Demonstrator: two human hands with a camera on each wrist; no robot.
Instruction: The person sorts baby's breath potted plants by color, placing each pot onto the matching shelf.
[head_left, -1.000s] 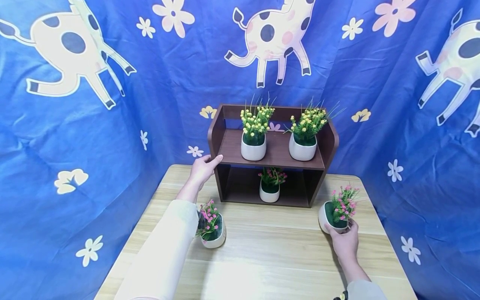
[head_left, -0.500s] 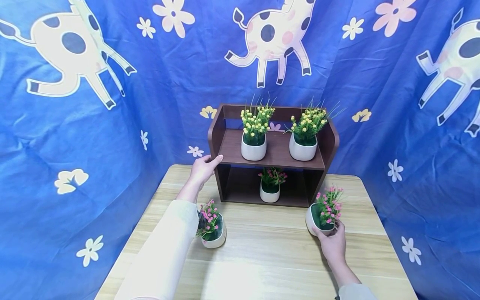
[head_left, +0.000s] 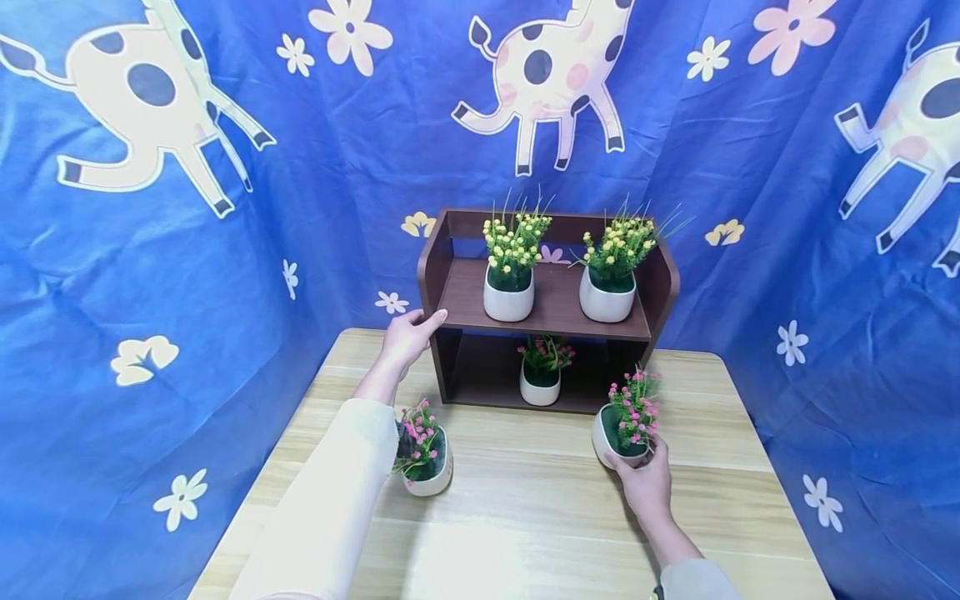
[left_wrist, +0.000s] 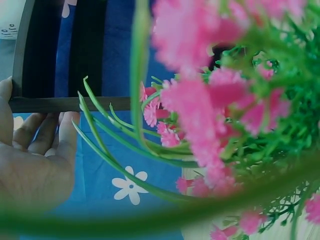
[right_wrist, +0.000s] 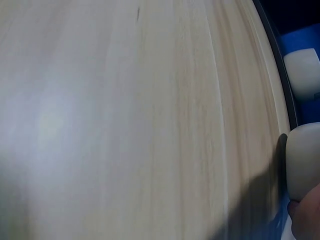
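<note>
My left hand (head_left: 405, 340) grips the left side of a dark brown two-tier shelf (head_left: 465, 304), thumb on the front edge. The left wrist view shows its fingers (left_wrist: 42, 135) bent round the shelf's side. In my right hand (head_left: 647, 485) is a white potted plant with pink flowers (head_left: 636, 410), tilted, in front of the shelf's lower right corner. Its pot (right_wrist: 304, 160) and a fingertip show at the right wrist view's edge. A second pink potted plant (head_left: 429, 467) stands on the table under my left forearm; its blossoms (left_wrist: 200, 100) fill much of the left wrist view.
Two white pots with yellow flowers, one at left (head_left: 508, 296) and one at right (head_left: 607, 296), stand on the upper tier. A pink-flowered pot (head_left: 540, 387) sits in the lower tier. The wooden table (head_left: 525, 517) is enclosed by a blue patterned curtain (head_left: 352, 167).
My right hand has carried the pink potted plant leftward, from beyond the shelf's right side to in front of its lower right corner. My left hand has stayed on the shelf.
</note>
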